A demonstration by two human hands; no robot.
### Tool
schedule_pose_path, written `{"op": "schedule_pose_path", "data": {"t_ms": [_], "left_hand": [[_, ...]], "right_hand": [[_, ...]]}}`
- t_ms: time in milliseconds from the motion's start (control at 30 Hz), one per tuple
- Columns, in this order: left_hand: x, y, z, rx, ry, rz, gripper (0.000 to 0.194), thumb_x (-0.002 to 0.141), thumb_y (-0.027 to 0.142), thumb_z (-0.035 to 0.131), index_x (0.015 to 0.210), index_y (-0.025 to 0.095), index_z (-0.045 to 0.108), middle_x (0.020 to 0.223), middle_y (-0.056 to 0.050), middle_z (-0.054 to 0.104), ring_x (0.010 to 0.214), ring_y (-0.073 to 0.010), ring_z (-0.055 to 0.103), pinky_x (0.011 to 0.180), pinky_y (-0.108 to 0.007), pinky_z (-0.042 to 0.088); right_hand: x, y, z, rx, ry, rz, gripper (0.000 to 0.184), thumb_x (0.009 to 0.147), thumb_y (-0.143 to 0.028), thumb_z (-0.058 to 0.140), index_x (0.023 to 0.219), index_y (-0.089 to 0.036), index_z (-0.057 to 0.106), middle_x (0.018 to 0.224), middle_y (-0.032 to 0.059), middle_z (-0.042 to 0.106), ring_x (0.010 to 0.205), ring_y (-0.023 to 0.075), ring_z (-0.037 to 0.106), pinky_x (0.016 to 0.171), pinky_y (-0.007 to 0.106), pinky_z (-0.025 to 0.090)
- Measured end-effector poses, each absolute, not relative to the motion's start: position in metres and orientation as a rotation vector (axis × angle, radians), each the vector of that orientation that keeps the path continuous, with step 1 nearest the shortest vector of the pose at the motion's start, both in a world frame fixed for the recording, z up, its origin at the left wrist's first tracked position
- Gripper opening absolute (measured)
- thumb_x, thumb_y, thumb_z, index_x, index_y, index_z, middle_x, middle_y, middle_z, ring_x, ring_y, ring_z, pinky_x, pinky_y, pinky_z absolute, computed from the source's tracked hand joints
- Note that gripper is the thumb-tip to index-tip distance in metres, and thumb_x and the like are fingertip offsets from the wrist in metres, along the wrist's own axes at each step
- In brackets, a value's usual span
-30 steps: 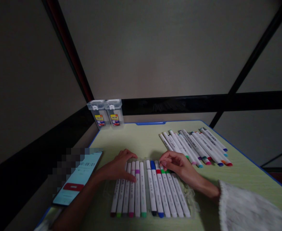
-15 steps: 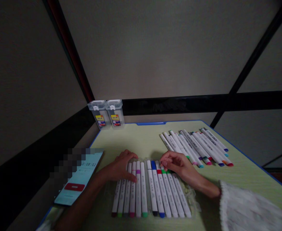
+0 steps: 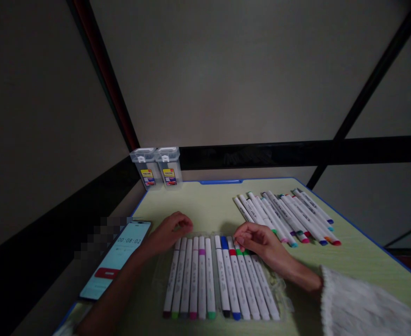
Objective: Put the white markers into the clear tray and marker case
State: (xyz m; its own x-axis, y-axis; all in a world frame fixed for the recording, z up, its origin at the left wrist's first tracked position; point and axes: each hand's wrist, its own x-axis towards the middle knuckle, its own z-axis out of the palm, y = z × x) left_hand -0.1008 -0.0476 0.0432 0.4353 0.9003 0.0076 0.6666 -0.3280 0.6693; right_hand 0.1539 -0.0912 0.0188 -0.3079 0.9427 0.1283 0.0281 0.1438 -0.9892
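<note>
White markers (image 3: 193, 280) lie side by side in a clear plastic case (image 3: 286, 298) at the near middle of the table, six in the left group, six in the right. Near ends on the left show dark red, green, grey, magenta, purple-ish and mint; on the right, black, blue, then pale ones. Purple, blue, red and green bands show toward the far ends. Barrel print too small for me to read.

My left hand (image 3: 172, 228) is by the case's far left corner, fingers loosely bent, part open, nothing visible in it. My right hand (image 3: 261, 242) is over the far ends of the right group, fingertips drawn nearly together at the caps; can't tell from here if they grip one.

Loose markers (image 3: 282, 214) lie in a slanting bunch, far right. Phone (image 3: 116, 261) at left reads 00:08:02, red button below, smaller text unreadable. Two lidded clear boxes (image 3: 169, 168) stand at the far left corner; yellow labels, brand not legible.

Surface: pale green table (image 3: 191, 205), blue edging, blue strip on the far edge. Behind it, grey wall panels (image 3: 219, 84) with black bands; dark reddish trim at left. Fluffy pale sleeve (image 3: 359, 298) on my right arm. Dim light.
</note>
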Motion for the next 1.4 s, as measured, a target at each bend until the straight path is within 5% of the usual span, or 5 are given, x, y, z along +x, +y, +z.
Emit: {"op": "schedule_pose_path", "data": {"t_ms": [200,900,1400], "left_hand": [[-0.09,-0.052,0.045,2.098,1.292,0.548,0.024,0.08,0.031,0.044,0.07,0.015,0.058,0.079,-0.002,0.053,0.078,-0.0152,0.053,0.068,-0.025,0.043],[-0.057,-0.068,0.025,2.282,1.088,0.49,0.038,0.089,0.032,0.027,0.107,0.017,0.057,0.094,-0.006,0.05,0.095,-0.0175,0.045,0.089,-0.031,0.036],[-0.055,-0.072,0.028,2.369,1.095,0.451,0.036,0.089,0.033,0.028,0.094,0.02,0.061,0.087,-0.004,0.043,0.09,-0.0183,0.041,0.083,-0.034,0.035]], "right_hand": [[0.153,-0.091,0.019,-0.971,-1.52,1.319,0.03,0.069,-0.046,0.063,0.07,-0.018,0.056,0.056,-0.0029,0.054,0.05,0.0091,0.049,0.048,0.023,0.039],[0.151,-0.092,0.018,-0.94,-1.469,1.38,0.024,0.069,-0.039,0.065,0.07,-0.017,0.056,0.057,-0.0032,0.054,0.051,0.0083,0.046,0.048,0.022,0.033],[0.152,-0.09,0.018,-0.922,-1.509,1.368,0.027,0.07,-0.042,0.064,0.07,-0.016,0.056,0.059,-0.0023,0.056,0.052,0.0086,0.047,0.048,0.022,0.035]]}}
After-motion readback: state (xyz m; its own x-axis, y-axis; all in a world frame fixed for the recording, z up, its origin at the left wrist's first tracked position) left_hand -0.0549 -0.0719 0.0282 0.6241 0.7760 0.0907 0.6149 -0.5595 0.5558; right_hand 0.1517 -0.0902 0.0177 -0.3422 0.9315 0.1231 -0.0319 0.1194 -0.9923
